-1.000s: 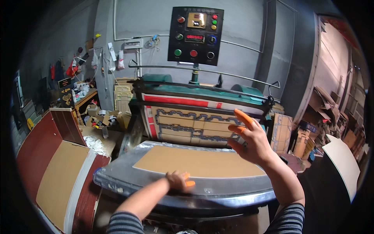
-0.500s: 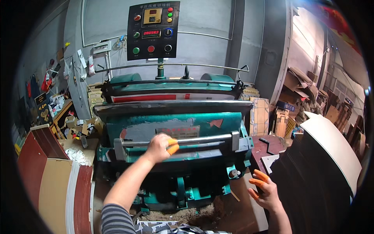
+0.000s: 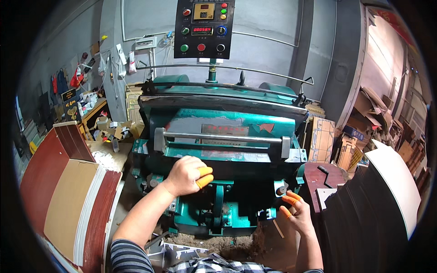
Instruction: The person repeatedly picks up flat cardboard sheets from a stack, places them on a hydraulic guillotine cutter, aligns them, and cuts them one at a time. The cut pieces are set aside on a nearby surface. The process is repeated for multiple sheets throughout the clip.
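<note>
A green press machine [image 3: 273,122] stands in front of me, with a steel bar [image 3: 223,137] across its front plate. My left hand [image 3: 187,176] is just below the bar and apart from it. Its fingers are curled in, two of them in orange finger covers, and nothing shows in them. Lower right, beside the machine's front corner, my right hand [image 3: 298,214] has its fingers apart. Orange covers are on several of its fingers, and it holds nothing. Its fingertips overlap the view near a round metal knob [image 3: 282,190]; contact is not clear.
A black control panel [image 3: 205,38] with coloured buttons rises behind the press. At left is a stack of brown and dark red boards [image 3: 68,200]. At right stands a tall stack of dark sheets with a pale top [image 3: 393,177], beside a dark red table [image 3: 314,175] with a crank handle.
My left hand has come down from the steel bar, its fingers curled. The front plate has swung up and back, narrowing the gap behind it. My view has shifted left.
</note>
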Demonstrator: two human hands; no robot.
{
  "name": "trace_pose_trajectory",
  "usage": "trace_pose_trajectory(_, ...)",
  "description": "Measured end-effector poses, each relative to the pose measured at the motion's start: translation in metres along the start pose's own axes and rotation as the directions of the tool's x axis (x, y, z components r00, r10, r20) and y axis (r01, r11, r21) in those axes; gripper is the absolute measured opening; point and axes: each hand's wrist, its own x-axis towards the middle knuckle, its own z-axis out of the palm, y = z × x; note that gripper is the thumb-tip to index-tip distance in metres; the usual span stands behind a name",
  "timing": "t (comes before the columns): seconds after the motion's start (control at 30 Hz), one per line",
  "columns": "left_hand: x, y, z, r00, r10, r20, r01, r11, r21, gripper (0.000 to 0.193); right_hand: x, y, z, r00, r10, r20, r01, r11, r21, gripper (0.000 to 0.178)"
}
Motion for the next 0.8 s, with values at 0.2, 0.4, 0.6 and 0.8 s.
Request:
trace_pose_trajectory(0.2,0.029,0.007,-0.032,0.982,-0.037,-0.188,0.048,0.997,0.054,0.017,-0.001,-0.015,-0.018,0.999,0.037,-0.019,-0.036,0.997,0.064,0.035)
trace_pose_trajectory(0.4,0.044,0.007,-0.055,0.92,-0.112,-0.377,0.167,0.979,0.118,0.016,-0.007,-0.014,-0.03,0.996,-0.005,-0.089,0.014,0.995,0.097,0.033)
trace_pose_trajectory(0.6,0.041,-0.012,-0.054,0.937,-0.134,-0.322,0.21,0.954,0.214,0.034,-0.012,-0.014,-0.044,0.939,-0.249,-0.235,0.256,0.967,-0.002,0.038)
trace_pose_trajectory(0.8,-0.051,-0.046,-0.009,0.564,-0.77,0.298,0.606,0.631,0.485,0.07,-0.009,-0.016,-0.023,0.928,-0.318,-0.191,0.29,0.943,-0.164,0.038)
